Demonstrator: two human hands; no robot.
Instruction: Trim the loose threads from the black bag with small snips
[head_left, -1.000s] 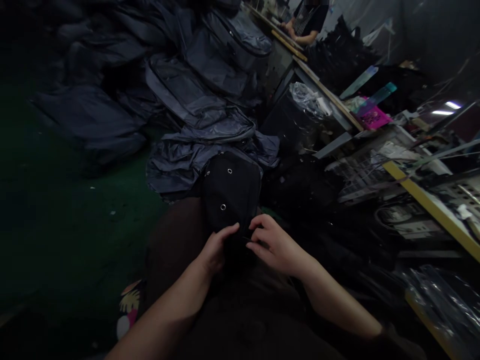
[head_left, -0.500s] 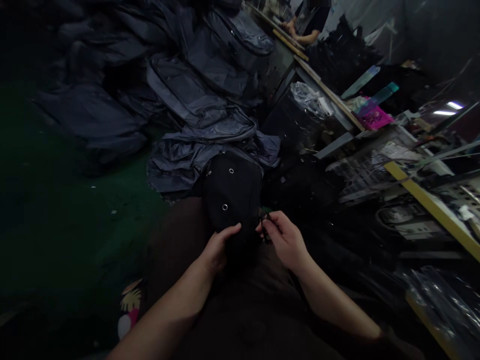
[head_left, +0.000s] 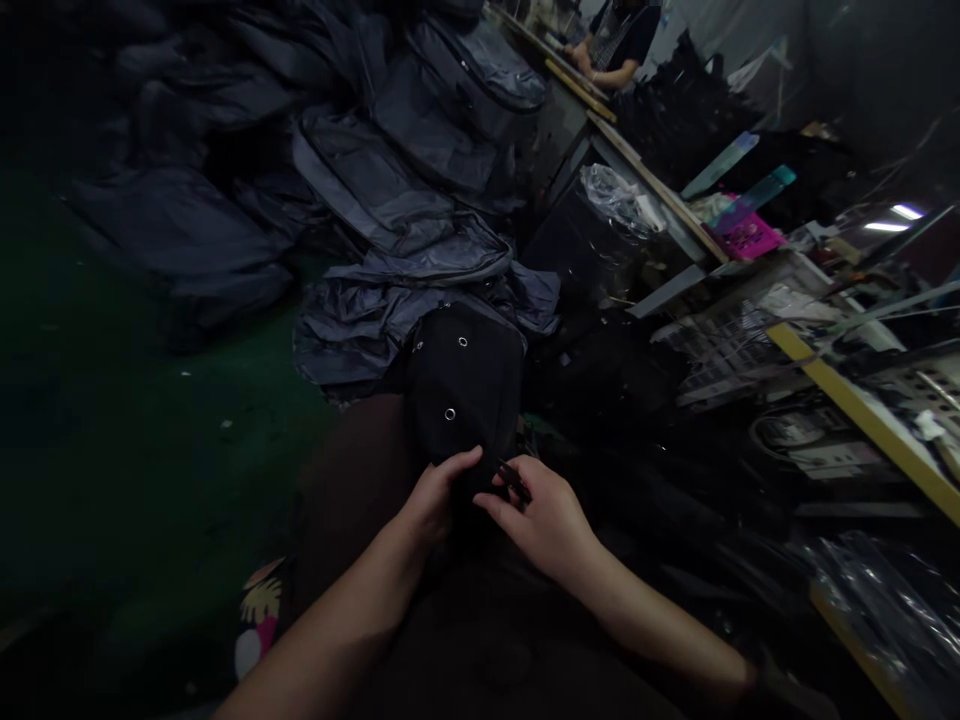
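Observation:
A black fabric bag part (head_left: 480, 375) with several round metal eyelets lies over my lap, its far end against grey bag pieces. My left hand (head_left: 435, 497) grips its near edge, thumb on top and fingers hidden underneath. Close by on the right, my right hand (head_left: 544, 510) holds a small dark tool (head_left: 514, 482) that looks like thread snips. The tool points at the cloth near my left thumb; in the dark I cannot tell whether it touches.
Grey bags (head_left: 405, 190) are heaped ahead and to the left on the green floor (head_left: 247, 400). On the right stand a bench with a pink basket (head_left: 750, 238), a yellow-edged frame (head_left: 862, 420) and clear plastic wrap (head_left: 892, 600). Another person (head_left: 622, 50) works at the far bench.
My right hand has moved left and slightly down with the small tool, from beside the black part to its near edge. My left hand has stayed in place.

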